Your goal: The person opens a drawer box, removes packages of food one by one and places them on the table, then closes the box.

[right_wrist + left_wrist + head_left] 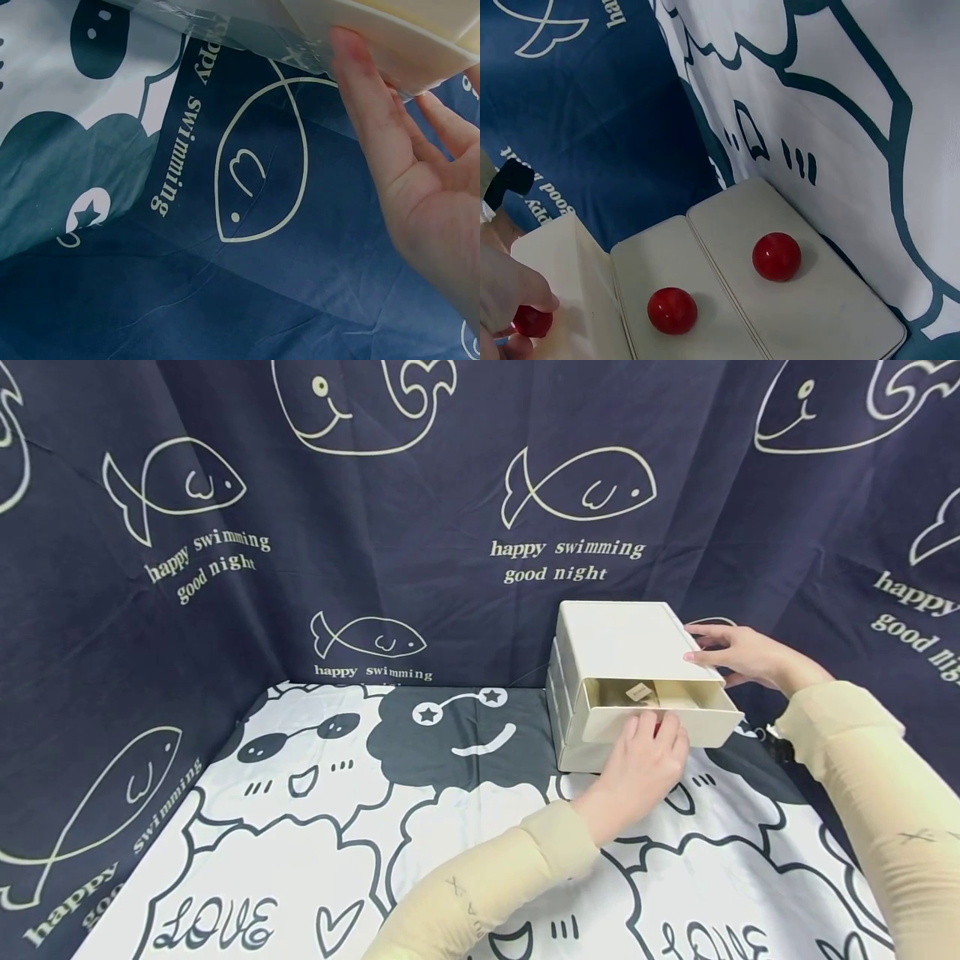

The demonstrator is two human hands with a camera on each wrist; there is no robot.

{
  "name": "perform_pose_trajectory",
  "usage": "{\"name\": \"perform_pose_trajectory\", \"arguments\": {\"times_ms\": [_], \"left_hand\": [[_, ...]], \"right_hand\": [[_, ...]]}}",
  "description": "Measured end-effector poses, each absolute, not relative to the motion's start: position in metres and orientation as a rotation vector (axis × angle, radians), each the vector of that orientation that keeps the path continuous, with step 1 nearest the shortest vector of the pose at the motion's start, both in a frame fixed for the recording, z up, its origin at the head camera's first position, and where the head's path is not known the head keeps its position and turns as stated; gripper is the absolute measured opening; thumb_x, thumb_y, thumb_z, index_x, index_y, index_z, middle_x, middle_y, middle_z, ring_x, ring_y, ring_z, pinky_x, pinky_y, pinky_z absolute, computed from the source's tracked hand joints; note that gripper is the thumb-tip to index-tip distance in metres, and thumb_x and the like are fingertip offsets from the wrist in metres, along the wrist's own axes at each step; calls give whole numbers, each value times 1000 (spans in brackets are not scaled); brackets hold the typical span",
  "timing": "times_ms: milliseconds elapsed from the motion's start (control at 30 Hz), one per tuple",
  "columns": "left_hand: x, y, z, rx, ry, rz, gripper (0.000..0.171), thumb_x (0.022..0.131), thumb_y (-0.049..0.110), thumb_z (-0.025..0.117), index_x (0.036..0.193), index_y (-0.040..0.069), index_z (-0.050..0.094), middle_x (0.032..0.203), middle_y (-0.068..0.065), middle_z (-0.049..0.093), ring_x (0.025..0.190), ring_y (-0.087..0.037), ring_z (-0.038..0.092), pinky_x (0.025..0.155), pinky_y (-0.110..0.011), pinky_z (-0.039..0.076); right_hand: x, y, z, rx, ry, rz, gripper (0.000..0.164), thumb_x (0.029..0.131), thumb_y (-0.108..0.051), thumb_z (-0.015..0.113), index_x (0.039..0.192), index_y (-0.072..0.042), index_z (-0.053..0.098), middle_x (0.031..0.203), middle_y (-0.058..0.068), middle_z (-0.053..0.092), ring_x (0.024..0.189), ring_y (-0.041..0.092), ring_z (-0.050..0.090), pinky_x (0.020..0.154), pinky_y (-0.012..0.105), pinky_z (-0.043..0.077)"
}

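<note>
Broadly, a dark blue backdrop (pixel 420 552) printed with fish fills the upper part of the head view, and a white tablecloth (pixel 285 860) with black sheep drawings spreads across the bottom. Right of centre on that cloth stands a cream cabinet (pixel 618 639), three drawers high. Its top drawer (pixel 708 728) sticks out toward the lower right, so part of its inside shows. In the left wrist view, the middle drawer (pixel 641 262) and the bottom drawer (pixel 832 300) sit in line with each other at lower centre, apparently fully in.

I judge the top drawer to be partway along its travel, its inside already in sight; these pictures do not show whether it is sliding out or in, or how much travel is left. The lower two look untouched.

Toward the right of the head view, the right hand (pixel 750 653) rests against the cabinet's upper right edge, fingers mostly straight and spread, probably steadying it. Lower, just right of centre, the left hand (pixel 648 760) has its fingers drawn narrow, pinching the top drawer's red knob (pixel 532 322). Two matching round knobs, the middle one (pixel 673 310) and the bottom one (pixel 776 256), have no hand on them. Smallest of all, a pale card (pixel 639 692) lies inside the top drawer, its print unreadable.
</note>
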State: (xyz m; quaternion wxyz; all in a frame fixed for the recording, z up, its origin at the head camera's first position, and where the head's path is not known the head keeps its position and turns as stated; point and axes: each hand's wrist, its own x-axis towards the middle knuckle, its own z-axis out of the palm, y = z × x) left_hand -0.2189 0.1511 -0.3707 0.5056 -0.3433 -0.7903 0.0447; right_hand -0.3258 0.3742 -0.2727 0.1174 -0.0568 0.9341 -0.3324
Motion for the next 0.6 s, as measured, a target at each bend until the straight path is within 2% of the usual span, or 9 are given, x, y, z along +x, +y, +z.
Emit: {"name": "perform_pose_trajectory", "arguments": {"times_ms": [233,600], "left_hand": [[-201,139,-356,-837,-1885,125,32,94,12,34,90,22,63,91,5,53,79,-11,47,63,-22,34],[-191,136,-354,-833,-1875,131,31,93,12,36,90,22,64,90,6,54,77,-10,47,62,-22,34]], "right_hand": [[-327,376,-273,-175,2736,-977,77,92,-35,58,149,-3,17,141,33,26,119,45,42,82,50,52],[-324,373,-271,-194,2766,-946,76,92,-36,59,148,-2,21,138,32,31,115,42,47,78,47,54]]}}
